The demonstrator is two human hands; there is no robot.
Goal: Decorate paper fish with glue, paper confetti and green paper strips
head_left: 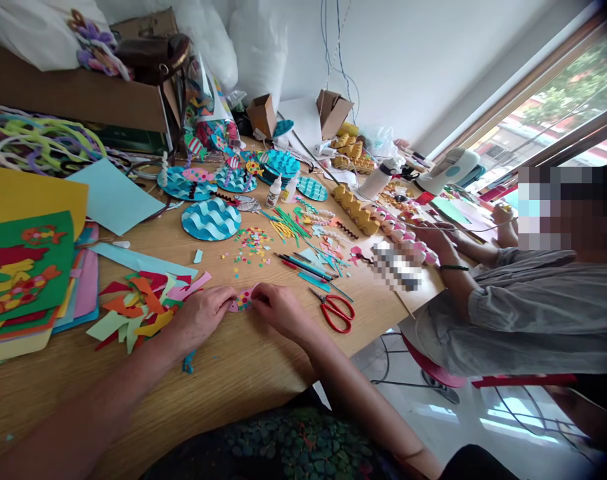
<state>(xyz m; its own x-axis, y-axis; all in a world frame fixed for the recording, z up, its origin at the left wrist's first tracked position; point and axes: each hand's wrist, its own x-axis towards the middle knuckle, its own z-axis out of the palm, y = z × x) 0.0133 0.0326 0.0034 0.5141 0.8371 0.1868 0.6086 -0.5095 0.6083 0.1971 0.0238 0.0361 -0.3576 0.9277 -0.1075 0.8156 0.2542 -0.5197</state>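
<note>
Between my two hands, low over the wooden table, is a small pink paper fish point(243, 300) with coloured dots. My left hand point(203, 319) pinches its left end, and my right hand point(279, 308) has its fingers closed at the right end. Coloured paper scraps point(146, 300) lie beside my left hand. Just beyond the fish is a scatter of small paper dots point(253, 245). Red-handled scissors point(336, 311) rest to the right of my right hand, with several pens point(303, 265) behind them.
Blue wavy paper discs point(211, 219) and glue bottles point(273, 192) stand farther back. Coloured paper sheets point(28, 267) are stacked at the left. A co-worker in a grey top point(533, 313) sits at the right, hands over the table near yellow egg-carton strips point(356, 209).
</note>
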